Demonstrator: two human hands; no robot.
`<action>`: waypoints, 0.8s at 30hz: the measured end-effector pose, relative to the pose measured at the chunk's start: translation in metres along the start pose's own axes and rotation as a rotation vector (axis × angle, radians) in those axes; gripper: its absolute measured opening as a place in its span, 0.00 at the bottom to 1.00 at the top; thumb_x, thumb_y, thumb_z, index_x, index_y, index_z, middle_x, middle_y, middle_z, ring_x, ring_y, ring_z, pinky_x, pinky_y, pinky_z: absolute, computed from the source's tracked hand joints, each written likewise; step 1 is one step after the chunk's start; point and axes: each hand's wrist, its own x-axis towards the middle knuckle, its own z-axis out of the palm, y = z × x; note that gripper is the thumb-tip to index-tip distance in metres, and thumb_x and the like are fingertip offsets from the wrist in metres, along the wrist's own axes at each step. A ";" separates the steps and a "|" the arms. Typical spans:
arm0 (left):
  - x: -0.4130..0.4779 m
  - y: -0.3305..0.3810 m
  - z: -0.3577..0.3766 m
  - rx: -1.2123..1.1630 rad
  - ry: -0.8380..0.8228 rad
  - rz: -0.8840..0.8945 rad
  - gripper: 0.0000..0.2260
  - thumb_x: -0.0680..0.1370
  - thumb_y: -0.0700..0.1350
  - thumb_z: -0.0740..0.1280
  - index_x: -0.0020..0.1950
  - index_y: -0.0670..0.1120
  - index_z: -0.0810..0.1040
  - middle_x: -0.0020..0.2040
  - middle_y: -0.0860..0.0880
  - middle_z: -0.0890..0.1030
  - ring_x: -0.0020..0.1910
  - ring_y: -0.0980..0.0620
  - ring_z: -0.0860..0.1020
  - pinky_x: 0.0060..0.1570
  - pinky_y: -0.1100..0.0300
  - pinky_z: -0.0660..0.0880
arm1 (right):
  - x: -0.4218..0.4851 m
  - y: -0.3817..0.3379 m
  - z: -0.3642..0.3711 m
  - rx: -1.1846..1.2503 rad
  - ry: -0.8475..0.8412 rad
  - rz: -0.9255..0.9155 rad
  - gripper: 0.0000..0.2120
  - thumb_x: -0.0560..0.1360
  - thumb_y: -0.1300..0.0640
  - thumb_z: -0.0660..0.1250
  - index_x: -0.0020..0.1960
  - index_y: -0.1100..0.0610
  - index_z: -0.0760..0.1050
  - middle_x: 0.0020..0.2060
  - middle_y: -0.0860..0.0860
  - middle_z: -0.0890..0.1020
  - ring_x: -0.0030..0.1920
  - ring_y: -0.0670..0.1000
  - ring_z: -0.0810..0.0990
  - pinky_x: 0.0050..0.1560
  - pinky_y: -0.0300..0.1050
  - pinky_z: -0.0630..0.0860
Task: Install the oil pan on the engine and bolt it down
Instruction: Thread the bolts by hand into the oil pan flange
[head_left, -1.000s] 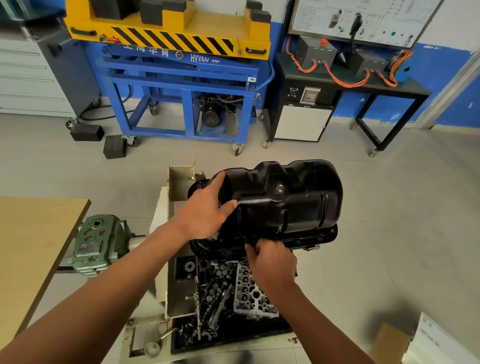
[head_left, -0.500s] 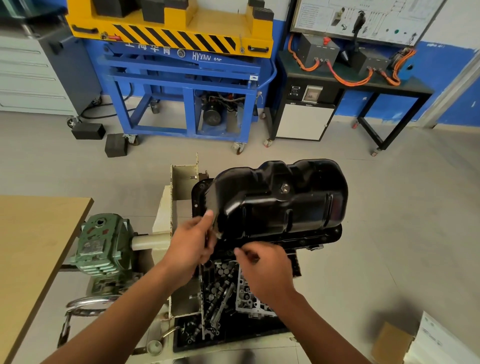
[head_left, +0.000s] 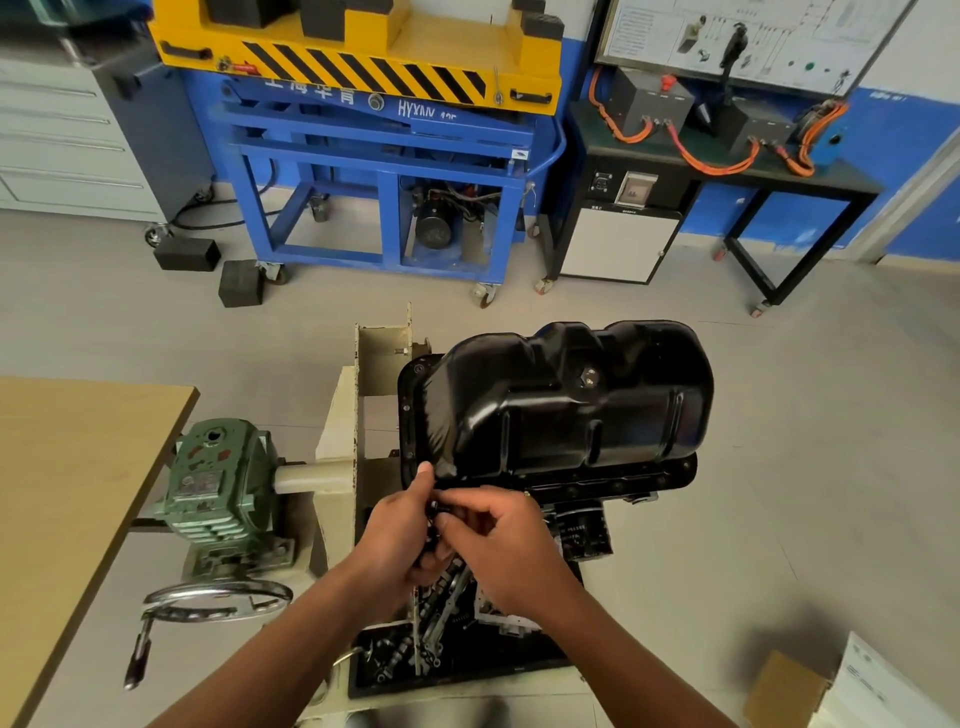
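Both hands are meeting below the near left corner of the oil pan now. A second ago the left was lying flat on the pan's left end and the right was working at its near edge.

Going from the left of the frame, a wooden tabletop is filling the left edge. Beside it a green gearbox is sitting with a chrome handwheel just below it.

At centre I am seeing the left hand curling round a few small dark pieces, with one digit reaching up and touching the pan's flange. The right hand is pressing against it, its fingertips pinching one dark piece. I am not managing to tell whether these are bolts. Under the two wrists a black tray is holding loose metal parts.

Right of centre, the oil pan is sitting sump upward on the engine, its flange lying along the engine's top edge. In the lower right corner a cardboard box is resting on the floor.
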 end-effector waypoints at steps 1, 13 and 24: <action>0.001 0.000 -0.001 0.009 -0.007 0.003 0.34 0.84 0.62 0.52 0.25 0.46 0.75 0.24 0.46 0.68 0.20 0.53 0.61 0.20 0.64 0.57 | 0.001 0.000 -0.001 -0.021 0.013 0.009 0.10 0.77 0.58 0.70 0.53 0.45 0.84 0.34 0.46 0.80 0.34 0.42 0.77 0.39 0.37 0.77; 0.008 -0.015 -0.009 0.131 -0.147 0.049 0.28 0.82 0.63 0.55 0.40 0.42 0.80 0.26 0.45 0.70 0.22 0.53 0.62 0.23 0.62 0.57 | 0.006 0.005 -0.016 -0.379 -0.155 -0.031 0.05 0.76 0.52 0.68 0.43 0.50 0.79 0.36 0.46 0.74 0.37 0.46 0.74 0.40 0.47 0.76; 0.010 -0.016 -0.008 0.094 -0.092 0.067 0.22 0.85 0.54 0.58 0.36 0.44 0.77 0.27 0.47 0.69 0.24 0.53 0.61 0.22 0.63 0.57 | 0.005 0.015 -0.006 -0.134 0.006 -0.070 0.02 0.73 0.59 0.73 0.43 0.53 0.83 0.35 0.45 0.84 0.35 0.43 0.82 0.37 0.33 0.76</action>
